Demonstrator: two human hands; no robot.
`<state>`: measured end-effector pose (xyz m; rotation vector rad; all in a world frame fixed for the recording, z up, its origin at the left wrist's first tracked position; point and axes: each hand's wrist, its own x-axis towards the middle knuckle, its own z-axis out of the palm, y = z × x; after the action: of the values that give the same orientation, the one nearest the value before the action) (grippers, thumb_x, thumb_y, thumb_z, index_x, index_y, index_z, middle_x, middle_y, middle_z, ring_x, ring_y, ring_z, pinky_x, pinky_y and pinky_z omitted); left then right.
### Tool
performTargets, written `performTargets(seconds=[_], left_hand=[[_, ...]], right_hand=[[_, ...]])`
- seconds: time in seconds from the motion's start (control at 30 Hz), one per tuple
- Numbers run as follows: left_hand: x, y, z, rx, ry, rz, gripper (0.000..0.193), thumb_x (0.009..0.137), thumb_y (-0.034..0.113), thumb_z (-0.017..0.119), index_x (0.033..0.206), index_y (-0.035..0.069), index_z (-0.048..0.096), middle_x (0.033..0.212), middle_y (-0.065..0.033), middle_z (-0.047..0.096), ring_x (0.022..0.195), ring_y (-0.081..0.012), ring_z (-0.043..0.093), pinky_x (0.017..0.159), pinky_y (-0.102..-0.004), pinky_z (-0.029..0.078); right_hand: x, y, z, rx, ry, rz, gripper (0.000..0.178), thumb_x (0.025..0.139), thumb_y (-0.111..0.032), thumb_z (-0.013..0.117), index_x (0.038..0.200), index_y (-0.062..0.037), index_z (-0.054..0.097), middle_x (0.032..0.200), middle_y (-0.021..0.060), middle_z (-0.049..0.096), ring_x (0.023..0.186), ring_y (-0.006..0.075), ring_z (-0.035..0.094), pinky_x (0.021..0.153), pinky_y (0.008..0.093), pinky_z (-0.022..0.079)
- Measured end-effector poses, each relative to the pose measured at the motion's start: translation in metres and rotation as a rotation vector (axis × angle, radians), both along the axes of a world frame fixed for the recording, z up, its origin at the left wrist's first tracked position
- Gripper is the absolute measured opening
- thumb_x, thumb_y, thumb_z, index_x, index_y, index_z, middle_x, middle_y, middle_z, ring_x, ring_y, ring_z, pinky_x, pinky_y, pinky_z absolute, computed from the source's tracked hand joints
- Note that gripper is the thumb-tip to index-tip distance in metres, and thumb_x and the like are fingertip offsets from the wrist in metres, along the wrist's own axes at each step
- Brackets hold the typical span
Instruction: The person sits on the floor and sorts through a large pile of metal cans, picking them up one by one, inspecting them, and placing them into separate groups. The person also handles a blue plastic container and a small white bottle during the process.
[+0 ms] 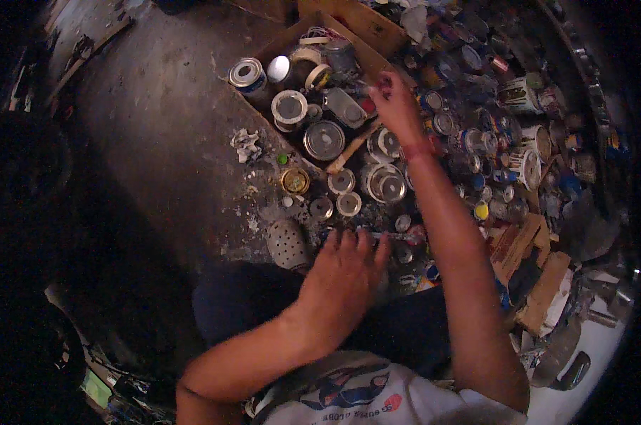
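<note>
My right hand (395,106) reaches over the right side of a cardboard box (366,55). Its fingers are curled together near the box's inner wall; what they hold, if anything, is too blurred to make out. Inside the box are a round lidded tin (324,140), a paint can (248,75), a tape roll (318,76) and a grey rectangular tin (345,108). Closer to my body, my left hand (343,280) hangs palm down above my lap, fingers apart and holding nothing visible. Just beyond its fingertips lie small round tins, among them a pale-rimmed one (348,204).
A gold-coloured tin (295,180) and crumpled paper (246,145) lie on the dark floor left of the box. A perforated shoe (286,243) is beside my left hand. Crowded cans and jars, including a white tub (525,168), fill the right side, with torn cardboard (524,244) nearer me.
</note>
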<state>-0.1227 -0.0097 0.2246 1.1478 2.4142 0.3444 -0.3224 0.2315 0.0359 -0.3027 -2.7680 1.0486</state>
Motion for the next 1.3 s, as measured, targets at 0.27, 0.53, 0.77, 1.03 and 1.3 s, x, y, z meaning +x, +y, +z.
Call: performTargets(seconds=[0.27,0.53,0.77,1.03,1.3], left_hand=[[-0.001,0.006,0.003,-0.101,-0.090,0.021,0.069,0.100,0.023,0.054,0.161,0.001,0.033,0.149,-0.0258,0.053,0.137,-0.0384,0.053,0.120,-0.0519,0.038],[0.013,0.005,-0.003,-0.021,-0.116,0.164,0.052,0.101,0.020,0.054,0.152,0.011,0.050,0.152,-0.0207,0.051,0.141,-0.0381,0.049,0.121,-0.0554,0.036],[0.024,-0.007,0.010,-0.118,-0.004,0.083,0.070,0.100,0.027,0.056,0.160,0.000,0.034,0.148,-0.0259,0.054,0.137,-0.0386,0.053,0.119,-0.0524,0.039],[0.015,0.002,0.017,0.113,0.052,0.224,0.063,0.097,0.020,0.063,0.152,-0.002,0.043,0.136,-0.0236,0.061,0.125,-0.0388,0.061,0.107,-0.0488,0.049],[-0.016,-0.009,0.027,0.864,-0.019,0.752,0.084,0.102,0.042,0.067,0.162,0.002,0.024,0.141,-0.0292,0.058,0.128,-0.0428,0.061,0.101,-0.0449,0.054]], right_hand=[[-0.142,0.008,-0.112,0.485,-0.544,0.362,0.040,0.090,-0.027,0.072,0.122,-0.0024,0.071,0.120,0.0249,0.073,0.115,0.0432,0.069,0.102,0.0502,0.053],[-0.142,0.017,-0.129,0.367,-0.282,0.171,0.044,0.087,-0.023,0.077,0.126,-0.0050,0.072,0.124,0.0227,0.072,0.117,0.0415,0.068,0.101,0.0496,0.055],[-0.114,0.015,-0.035,0.270,-0.051,0.169,0.042,0.089,-0.018,0.076,0.129,-0.0071,0.071,0.125,0.0210,0.072,0.116,0.0403,0.068,0.101,0.0477,0.054],[-0.074,0.028,0.112,-0.042,-0.022,0.341,0.057,0.087,-0.033,0.085,0.132,-0.0018,0.069,0.120,0.0155,0.076,0.108,0.0261,0.072,0.095,0.0398,0.055],[0.103,-0.025,0.205,-0.334,-0.077,0.453,0.047,0.090,-0.034,0.083,0.115,0.0036,0.071,0.108,0.0131,0.078,0.096,0.0177,0.071,0.083,0.0366,0.056]])
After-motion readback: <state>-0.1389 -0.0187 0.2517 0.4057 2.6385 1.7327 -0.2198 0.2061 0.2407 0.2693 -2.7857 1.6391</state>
